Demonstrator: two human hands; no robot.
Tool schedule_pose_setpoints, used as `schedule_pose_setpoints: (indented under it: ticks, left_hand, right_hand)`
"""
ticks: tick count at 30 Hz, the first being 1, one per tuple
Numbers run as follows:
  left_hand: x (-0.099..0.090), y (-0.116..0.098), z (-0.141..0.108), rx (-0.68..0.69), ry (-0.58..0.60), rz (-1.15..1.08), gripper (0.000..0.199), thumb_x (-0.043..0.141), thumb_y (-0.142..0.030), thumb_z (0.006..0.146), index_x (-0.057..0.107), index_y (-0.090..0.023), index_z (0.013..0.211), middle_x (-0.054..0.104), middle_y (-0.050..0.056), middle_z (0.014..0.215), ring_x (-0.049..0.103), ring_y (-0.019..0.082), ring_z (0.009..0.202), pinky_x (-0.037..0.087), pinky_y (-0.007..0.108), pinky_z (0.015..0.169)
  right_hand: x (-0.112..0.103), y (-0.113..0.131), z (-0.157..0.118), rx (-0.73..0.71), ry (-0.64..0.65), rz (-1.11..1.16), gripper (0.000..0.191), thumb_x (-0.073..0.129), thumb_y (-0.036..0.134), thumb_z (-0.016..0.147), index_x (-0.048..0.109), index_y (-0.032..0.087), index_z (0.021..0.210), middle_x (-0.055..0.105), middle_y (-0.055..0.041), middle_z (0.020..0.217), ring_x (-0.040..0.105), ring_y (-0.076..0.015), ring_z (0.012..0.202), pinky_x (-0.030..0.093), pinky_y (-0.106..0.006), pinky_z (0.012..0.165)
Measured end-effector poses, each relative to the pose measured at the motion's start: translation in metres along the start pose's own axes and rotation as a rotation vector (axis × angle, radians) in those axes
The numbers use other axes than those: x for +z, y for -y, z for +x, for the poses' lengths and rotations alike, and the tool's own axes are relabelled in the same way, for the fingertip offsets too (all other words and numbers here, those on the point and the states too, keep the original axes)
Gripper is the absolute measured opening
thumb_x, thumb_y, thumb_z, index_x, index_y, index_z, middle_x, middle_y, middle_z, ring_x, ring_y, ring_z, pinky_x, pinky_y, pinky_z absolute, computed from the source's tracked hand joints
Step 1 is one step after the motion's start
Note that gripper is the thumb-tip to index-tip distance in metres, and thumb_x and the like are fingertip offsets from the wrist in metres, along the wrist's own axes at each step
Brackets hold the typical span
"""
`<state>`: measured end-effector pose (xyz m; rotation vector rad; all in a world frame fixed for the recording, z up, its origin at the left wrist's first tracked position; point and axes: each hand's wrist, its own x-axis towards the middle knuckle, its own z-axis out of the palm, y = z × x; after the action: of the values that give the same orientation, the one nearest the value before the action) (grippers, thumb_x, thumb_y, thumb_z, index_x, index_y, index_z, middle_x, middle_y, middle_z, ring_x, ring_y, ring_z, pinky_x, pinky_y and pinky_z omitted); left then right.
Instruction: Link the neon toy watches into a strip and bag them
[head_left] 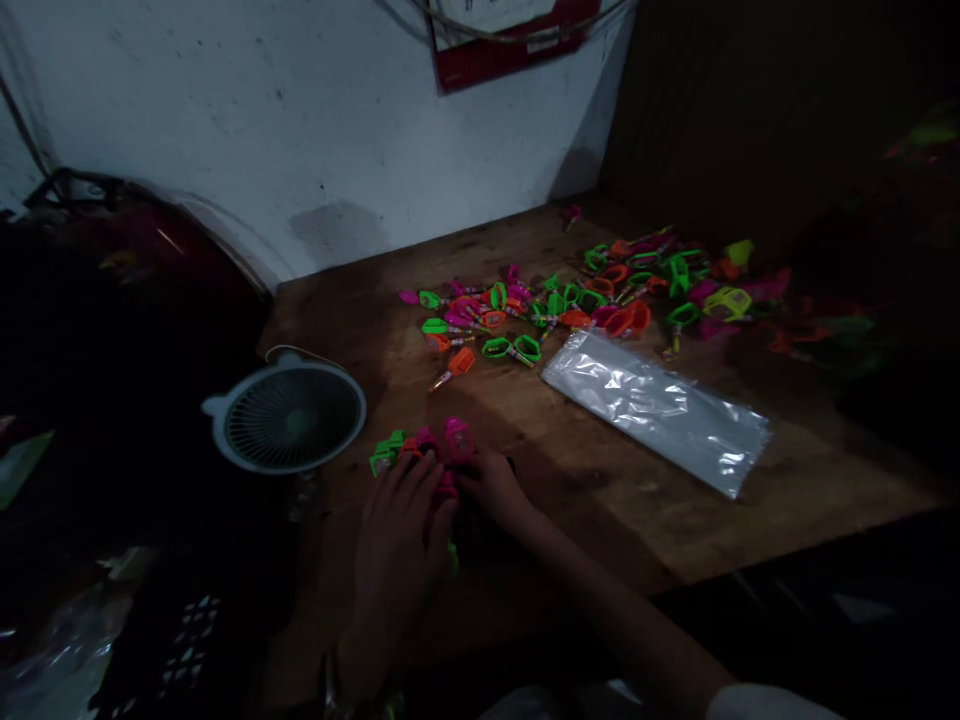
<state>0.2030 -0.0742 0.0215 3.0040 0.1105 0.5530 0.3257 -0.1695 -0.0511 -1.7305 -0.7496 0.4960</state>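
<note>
Near the table's front edge, both hands are at a small cluster of bright plastic pieces that look like toy watches. My left hand (397,515) lies over the cluster, fingers stretched forward and thumb apart. Green pieces (386,452) and an orange piece (410,447) show beyond its fingertips. My right hand (495,488) is closed, its curled fingers at a pink toy watch (459,440); the fingertips are partly hidden. Another pink piece (444,487) shows between the two hands. The dim light hides what lies under the palms.
Farther back on the wooden table (360,320) lies a loose heap of green, orange, pink and yellow pieces (600,290). A stack of clear plastic bags (652,405) lies right of centre. A small round fan (292,418) stands left, before a white wall (225,120).
</note>
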Motion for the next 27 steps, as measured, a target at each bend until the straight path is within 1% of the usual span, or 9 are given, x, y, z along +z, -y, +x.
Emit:
schedule_pose_setpoints:
  ticks: [4, 7, 11, 15, 20, 22, 25, 26, 27]
  left_hand:
    - [0.0, -0.001, 0.001, -0.04, -0.009, -0.043, 0.033, 0.044, -0.029, 0.093, 0.049, -0.016, 0.123, 0.054, 0.007, 0.13, 0.041, 0.025, 0.127, 0.033, 0.051, 0.105]
    - [0.0, -0.001, 0.001, -0.079, -0.024, -0.077, 0.032, 0.045, -0.03, 0.093, 0.049, -0.016, 0.121, 0.057, 0.007, 0.126, 0.042, 0.025, 0.125, 0.035, 0.048, 0.105]
    - [-0.002, -0.004, 0.0, -0.149, 0.015, -0.1, 0.035, 0.045, -0.032, 0.092, 0.047, -0.018, 0.124, 0.055, 0.008, 0.127, 0.041, 0.025, 0.125, 0.037, 0.047, 0.104]
    - [-0.002, -0.007, 0.0, -0.239, 0.005, -0.076, 0.045, 0.046, -0.036, 0.091, 0.041, -0.017, 0.132, 0.043, 0.012, 0.138, 0.036, 0.027, 0.13, 0.037, 0.048, 0.104]
    - [-0.005, -0.007, 0.006, -0.197, 0.044, -0.046, 0.053, 0.045, -0.034, 0.091, 0.032, -0.015, 0.139, 0.036, 0.011, 0.145, 0.027, 0.028, 0.136, 0.028, 0.051, 0.11]
    - [-0.006, -0.004, 0.013, -0.154, 0.078, -0.035, 0.059, 0.044, -0.035, 0.091, 0.025, -0.013, 0.142, 0.035, 0.011, 0.146, 0.023, 0.03, 0.137, 0.025, 0.054, 0.11]
    - [-0.005, 0.0, 0.026, -0.053, 0.135, -0.038, 0.059, 0.043, -0.026, 0.089, 0.024, -0.014, 0.144, 0.04, 0.009, 0.143, 0.019, 0.031, 0.138, 0.022, 0.058, 0.109]
    - [-0.005, 0.001, 0.03, -0.03, 0.155, -0.046, 0.058, 0.042, -0.022, 0.088, 0.026, -0.015, 0.143, 0.043, 0.009, 0.141, 0.021, 0.031, 0.138, 0.021, 0.059, 0.109]
    - [-0.004, 0.002, 0.035, -0.023, 0.168, -0.059, 0.056, 0.042, -0.019, 0.087, 0.03, -0.016, 0.142, 0.047, 0.008, 0.138, 0.024, 0.03, 0.137, 0.021, 0.058, 0.108]
  right_hand:
    - [0.001, -0.001, 0.0, -0.012, 0.036, -0.008, 0.02, 0.06, 0.014, 0.078, 0.072, 0.018, 0.093, 0.07, -0.0061, 0.099, 0.063, -0.0176, 0.087, 0.045, -0.025, 0.077]
    - [0.008, -0.002, -0.003, 0.03, 0.01, -0.156, 0.018, 0.059, 0.016, 0.079, 0.073, 0.018, 0.09, 0.07, -0.0073, 0.098, 0.063, -0.0186, 0.083, 0.043, -0.024, 0.073]
    - [0.013, 0.002, -0.009, 0.057, -0.045, -0.304, 0.021, 0.056, 0.02, 0.083, 0.071, 0.02, 0.098, 0.069, -0.0074, 0.1, 0.063, -0.0187, 0.081, 0.042, -0.023, 0.069]
    - [0.015, 0.013, -0.014, 0.052, 0.053, -0.445, 0.027, 0.048, 0.02, 0.088, 0.067, 0.023, 0.107, 0.066, -0.0068, 0.11, 0.064, -0.0182, 0.083, 0.042, -0.023, 0.067]
    - [0.017, 0.018, -0.017, 0.086, 0.109, -0.524, 0.036, 0.045, 0.02, 0.089, 0.058, 0.023, 0.123, 0.061, -0.0095, 0.12, 0.064, -0.0181, 0.086, 0.045, -0.023, 0.07]
    - [0.006, 0.014, -0.012, 0.007, 0.162, -0.439, 0.033, 0.049, 0.019, 0.087, 0.061, 0.023, 0.118, 0.063, -0.0082, 0.117, 0.063, -0.0177, 0.088, 0.046, -0.023, 0.074]
    - [-0.029, 0.008, 0.014, -0.081, 0.3, -0.394, 0.023, 0.056, 0.02, 0.083, 0.067, 0.021, 0.103, 0.069, -0.0041, 0.099, 0.064, -0.0154, 0.082, 0.047, -0.021, 0.074]
    - [-0.042, 0.008, 0.029, -0.066, 0.285, -0.435, 0.022, 0.055, 0.02, 0.084, 0.067, 0.019, 0.102, 0.07, -0.0049, 0.095, 0.064, -0.0155, 0.082, 0.046, -0.021, 0.074]
    - [-0.053, 0.009, 0.046, -0.028, 0.225, -0.497, 0.024, 0.051, 0.019, 0.086, 0.065, 0.016, 0.105, 0.069, -0.0072, 0.095, 0.064, -0.0163, 0.083, 0.046, -0.022, 0.075]
